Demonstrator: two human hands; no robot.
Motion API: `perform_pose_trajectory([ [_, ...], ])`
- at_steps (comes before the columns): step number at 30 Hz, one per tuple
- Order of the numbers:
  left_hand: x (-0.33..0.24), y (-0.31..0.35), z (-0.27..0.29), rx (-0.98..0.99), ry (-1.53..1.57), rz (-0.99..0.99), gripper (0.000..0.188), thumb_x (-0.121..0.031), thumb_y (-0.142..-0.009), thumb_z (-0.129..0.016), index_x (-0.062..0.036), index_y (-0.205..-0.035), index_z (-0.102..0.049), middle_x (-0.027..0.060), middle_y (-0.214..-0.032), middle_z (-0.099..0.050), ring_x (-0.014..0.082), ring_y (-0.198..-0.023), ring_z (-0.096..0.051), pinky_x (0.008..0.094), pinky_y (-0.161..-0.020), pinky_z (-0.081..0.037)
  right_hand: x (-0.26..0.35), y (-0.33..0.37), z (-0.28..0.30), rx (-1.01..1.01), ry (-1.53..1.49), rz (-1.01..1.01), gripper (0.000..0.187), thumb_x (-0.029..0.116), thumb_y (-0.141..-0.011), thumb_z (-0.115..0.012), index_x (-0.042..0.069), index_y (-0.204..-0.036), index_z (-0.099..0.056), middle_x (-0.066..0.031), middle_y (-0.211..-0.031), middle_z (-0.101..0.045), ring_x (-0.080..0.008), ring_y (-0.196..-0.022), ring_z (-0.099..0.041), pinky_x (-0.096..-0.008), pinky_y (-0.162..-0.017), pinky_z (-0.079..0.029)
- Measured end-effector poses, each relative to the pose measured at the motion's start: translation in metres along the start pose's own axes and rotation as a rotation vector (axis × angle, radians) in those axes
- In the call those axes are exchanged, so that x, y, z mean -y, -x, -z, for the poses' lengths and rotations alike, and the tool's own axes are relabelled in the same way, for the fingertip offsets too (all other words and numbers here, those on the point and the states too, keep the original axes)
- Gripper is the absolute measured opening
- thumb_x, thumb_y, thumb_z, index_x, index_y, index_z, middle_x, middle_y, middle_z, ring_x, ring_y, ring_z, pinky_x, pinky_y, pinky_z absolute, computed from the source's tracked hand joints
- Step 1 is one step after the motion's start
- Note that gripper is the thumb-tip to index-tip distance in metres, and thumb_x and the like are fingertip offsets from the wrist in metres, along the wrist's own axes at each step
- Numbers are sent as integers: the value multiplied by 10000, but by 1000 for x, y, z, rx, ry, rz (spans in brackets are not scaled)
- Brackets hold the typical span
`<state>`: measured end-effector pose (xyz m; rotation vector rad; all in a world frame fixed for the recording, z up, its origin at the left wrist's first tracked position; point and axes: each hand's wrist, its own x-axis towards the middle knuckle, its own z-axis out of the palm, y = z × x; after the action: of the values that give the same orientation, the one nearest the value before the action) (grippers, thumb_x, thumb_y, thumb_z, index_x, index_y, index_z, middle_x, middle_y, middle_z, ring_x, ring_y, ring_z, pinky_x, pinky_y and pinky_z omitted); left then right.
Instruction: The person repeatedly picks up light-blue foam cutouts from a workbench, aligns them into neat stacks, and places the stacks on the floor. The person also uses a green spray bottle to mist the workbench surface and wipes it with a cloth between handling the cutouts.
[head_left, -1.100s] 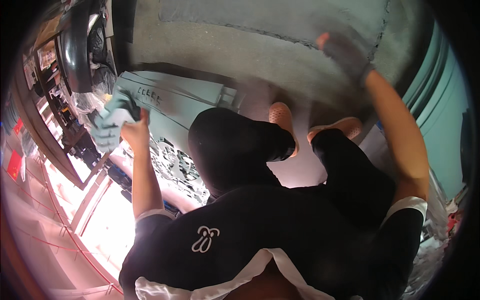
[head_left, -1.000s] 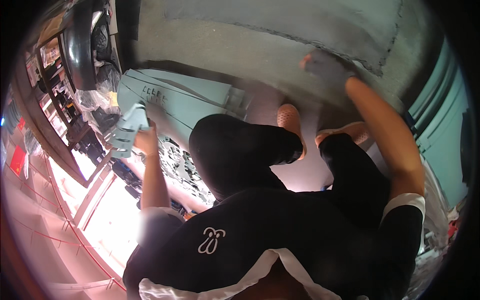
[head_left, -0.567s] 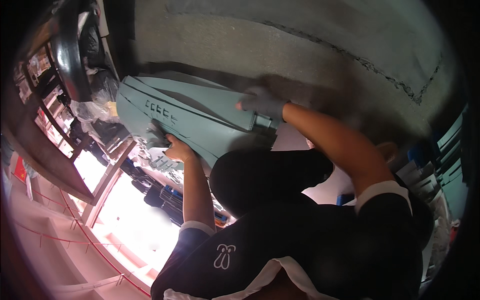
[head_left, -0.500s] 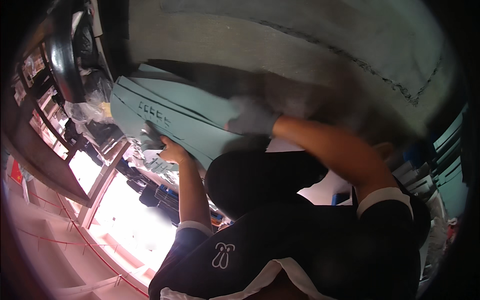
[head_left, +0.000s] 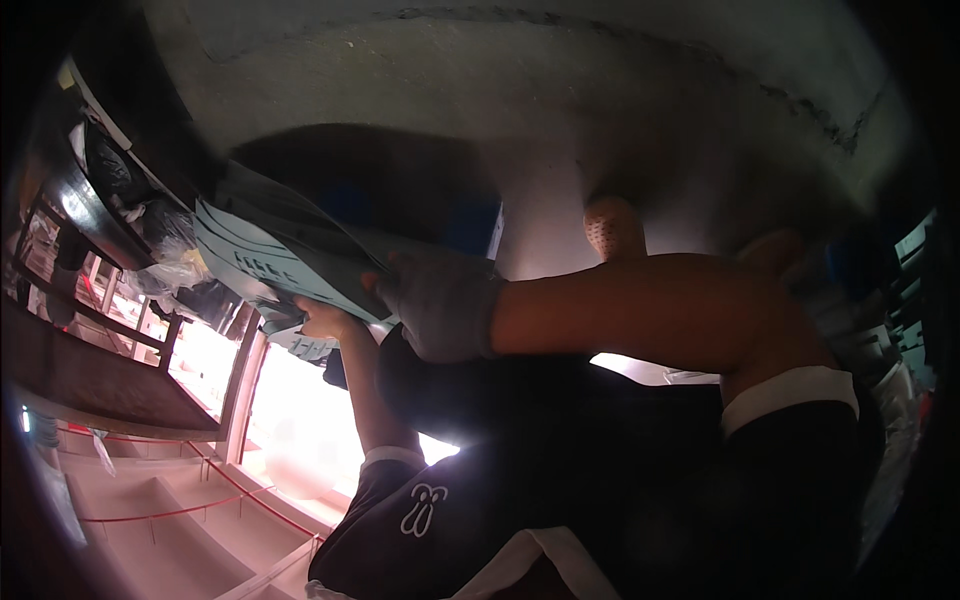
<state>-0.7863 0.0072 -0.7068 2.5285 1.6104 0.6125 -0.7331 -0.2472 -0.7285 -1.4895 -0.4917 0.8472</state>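
A stack of pale green flat sheets [head_left: 235, 240], with dark curved lines and small slots, is tilted up in front of me on the left. My left hand [head_left: 318, 320] is closed on the lower edge of the sheets. My right hand [head_left: 435, 305], in a grey glove with bare fingertips, is closed at their near right corner. Its fingers are partly hidden behind the glove's back. The upper sheet looks bent and dark in shadow.
Grey concrete floor [head_left: 420, 80] spreads ahead, with a crack at the far right. A tan perforated shoe [head_left: 612, 228] stands beyond my right forearm. Clear plastic bags [head_left: 175, 250] and a dark metal frame [head_left: 110, 390] are at the left. Blue objects [head_left: 472, 222] sit behind the sheets.
The sheets have tipped up and drawn toward me and to the left. My right hand has moved nearer and left along them. My view has shifted, and the shoe now shows.
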Motion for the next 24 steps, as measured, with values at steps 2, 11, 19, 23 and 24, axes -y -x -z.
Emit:
perform_pose_trajectory([
  [2,-7,4,-1,-13,13,55,524,-318,-835,-540,203,-890,-526,254,-827,-625,318,-714,-631,397,-582,-502,0,0,2,-48,-47,13,365,139,-800,-496,-35,-1119,-534,-208,-903,-560,-313,-805,-586,-380,-695,-480],
  [11,-8,-1,-2,-84,-150,-32,530,-325,-806,-565,166,-1001,-526,262,-886,-620,344,-746,-622,414,-647,-497,-7,-3,0,-45,-152,49,481,133,-753,-558,-57,-1189,-483,-263,-991,-544,-337,-823,-586,-392,-728,-484],
  [19,7,-15,2,-32,-205,-5,531,-325,-807,-563,164,-1010,-524,268,-887,-617,352,-747,-620,413,-650,-498,3,1,5,149,-195,-70,722,438,-813,-503,-64,-1307,-342,-341,-1245,-403,-388,-1163,-440,-393,-999,-334],
  [23,35,-35,3,-9,-264,4,531,-325,-808,-562,163,-1014,-523,271,-887,-615,357,-747,-619,412,-651,-498,-3,-3,-2,116,-303,-157,723,435,-815,-518,-69,-1299,-337,-336,-1267,-375,-388,-1206,-391,-416,-1033,-287],
  [24,45,-41,2,-30,-261,-60,529,-327,-813,-555,163,-1009,-525,276,-889,-614,361,-750,-618,422,-652,-495,-9,-6,0,137,-354,-130,707,428,-815,-527,-69,-1286,-350,-323,-1268,-379,-387,-1207,-387,-412,-1032,-289],
])
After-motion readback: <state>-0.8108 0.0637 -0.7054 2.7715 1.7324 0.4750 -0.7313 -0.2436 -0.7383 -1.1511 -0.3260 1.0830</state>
